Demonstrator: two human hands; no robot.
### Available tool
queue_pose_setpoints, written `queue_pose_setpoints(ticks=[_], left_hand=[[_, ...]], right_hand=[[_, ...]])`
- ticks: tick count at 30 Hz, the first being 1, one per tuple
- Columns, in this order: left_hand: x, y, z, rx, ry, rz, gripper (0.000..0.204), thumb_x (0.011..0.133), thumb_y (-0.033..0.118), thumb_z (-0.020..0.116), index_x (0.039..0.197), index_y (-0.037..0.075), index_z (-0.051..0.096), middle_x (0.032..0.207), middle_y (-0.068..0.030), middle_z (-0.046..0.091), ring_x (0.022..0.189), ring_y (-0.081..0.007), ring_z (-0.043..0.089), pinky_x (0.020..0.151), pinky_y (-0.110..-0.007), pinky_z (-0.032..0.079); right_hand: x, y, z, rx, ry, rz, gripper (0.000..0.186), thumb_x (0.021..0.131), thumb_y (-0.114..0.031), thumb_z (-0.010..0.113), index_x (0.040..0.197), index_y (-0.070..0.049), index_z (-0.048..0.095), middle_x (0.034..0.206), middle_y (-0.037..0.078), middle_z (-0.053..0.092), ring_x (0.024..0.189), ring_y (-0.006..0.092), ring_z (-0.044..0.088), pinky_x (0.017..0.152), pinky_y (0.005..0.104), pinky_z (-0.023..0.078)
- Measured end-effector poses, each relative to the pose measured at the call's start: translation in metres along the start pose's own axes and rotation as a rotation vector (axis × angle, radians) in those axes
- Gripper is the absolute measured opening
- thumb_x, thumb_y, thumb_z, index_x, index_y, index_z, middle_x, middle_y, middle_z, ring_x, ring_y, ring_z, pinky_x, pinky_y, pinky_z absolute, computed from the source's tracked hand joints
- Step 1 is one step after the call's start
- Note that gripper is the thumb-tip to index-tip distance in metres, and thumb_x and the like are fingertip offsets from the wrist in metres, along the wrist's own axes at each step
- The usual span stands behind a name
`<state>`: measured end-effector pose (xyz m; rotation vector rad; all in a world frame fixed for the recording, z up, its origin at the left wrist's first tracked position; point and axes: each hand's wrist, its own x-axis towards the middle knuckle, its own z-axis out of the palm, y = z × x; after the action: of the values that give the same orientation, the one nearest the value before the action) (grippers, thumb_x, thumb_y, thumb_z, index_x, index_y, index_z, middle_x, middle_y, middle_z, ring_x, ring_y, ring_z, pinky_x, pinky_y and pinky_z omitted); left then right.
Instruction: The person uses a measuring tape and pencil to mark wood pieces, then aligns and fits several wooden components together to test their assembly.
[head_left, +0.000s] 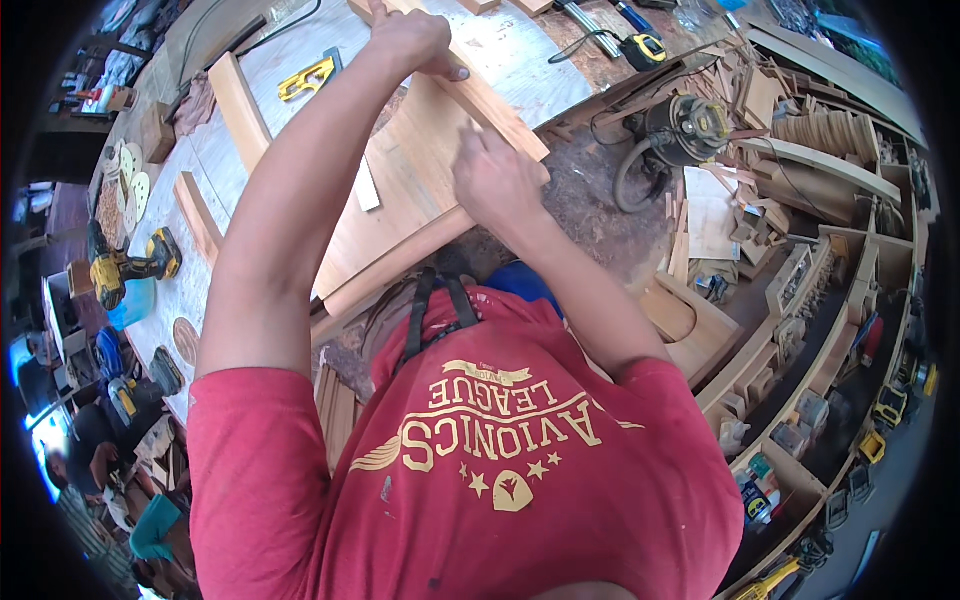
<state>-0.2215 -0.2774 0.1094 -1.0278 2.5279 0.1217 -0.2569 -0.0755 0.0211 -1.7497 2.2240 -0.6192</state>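
Note:
A wooden panel with raised strips along its edges lies in front of me on the worktable. My left hand grips the wooden strip on its right side near the far end, thumb and one finger stretched out. Close to that strip's near end is my right hand, its fingers curled and slightly blurred; what they hold, if anything, is hidden. A narrow pale stick rests on the panel beside my left forearm. Beyond that forearm lies a yellow-handled square-like tool.
Loose wooden strips and a cordless drill lie on the left of the table. A tape measure sits at the far right. Right of the table stand a black round machine with a hose, stacked offcuts and wooden shelves.

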Motion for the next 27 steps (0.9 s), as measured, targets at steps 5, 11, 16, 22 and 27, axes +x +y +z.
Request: queue_pose_setpoints(ticks=[5,11,16,22,27], left_hand=[[0.009,-0.008,0.012,-0.013,0.110,0.020,0.065,0.077,0.058,0.076,0.107,0.000,0.077,0.109,-0.0226,0.075,0.116,-0.0429,0.066,0.117,-0.074,0.006],[0.007,-0.005,0.009,-0.004,0.094,-0.003,0.069,0.076,0.061,0.076,0.109,0.000,0.076,0.110,-0.0233,0.075,0.119,-0.0428,0.065,0.118,-0.074,0.005],[-0.001,0.007,0.009,-0.320,-0.017,-0.160,0.085,0.078,0.064,0.075,0.130,-0.003,0.065,0.141,-0.0312,0.057,0.125,-0.0472,0.060,0.119,-0.066,0.021],[0.030,0.046,0.100,-1.067,0.663,-0.495,0.101,0.079,0.027,0.079,0.158,-0.002,0.022,0.167,-0.0286,0.008,0.134,-0.0539,0.046,0.120,-0.048,0.033],[0.007,0.015,0.103,-1.335,0.914,-0.300,0.080,0.081,0.011,0.069,0.152,-0.007,0.036,0.154,-0.0275,0.042,0.146,-0.0360,0.039,0.121,-0.043,0.032]], right_hand=[[-0.071,0.018,-0.034,-0.031,0.059,0.056,0.029,0.093,-0.018,0.059,0.113,0.000,0.067,0.105,0.019,0.071,0.077,0.0410,0.071,0.068,0.0530,0.057],[-0.085,0.013,-0.064,0.127,0.145,-0.023,0.024,0.093,-0.017,0.063,0.111,-0.002,0.068,0.093,0.017,0.070,0.072,0.0391,0.070,0.065,0.0487,0.055],[-0.125,0.026,-0.093,0.219,0.320,-0.146,0.012,0.092,-0.015,0.067,0.098,-0.005,0.069,0.082,0.013,0.063,0.073,0.0340,0.063,0.065,0.0455,0.051],[-0.158,0.074,-0.069,0.209,0.236,0.111,0.016,0.096,-0.018,0.065,0.089,-0.005,0.068,0.085,0.015,0.062,0.084,0.0358,0.061,0.073,0.0461,0.049],[-0.159,0.124,-0.078,0.398,0.304,0.084,0.024,0.102,-0.022,0.059,0.091,-0.003,0.068,0.089,0.016,0.064,0.089,0.0361,0.062,0.078,0.0462,0.050]])
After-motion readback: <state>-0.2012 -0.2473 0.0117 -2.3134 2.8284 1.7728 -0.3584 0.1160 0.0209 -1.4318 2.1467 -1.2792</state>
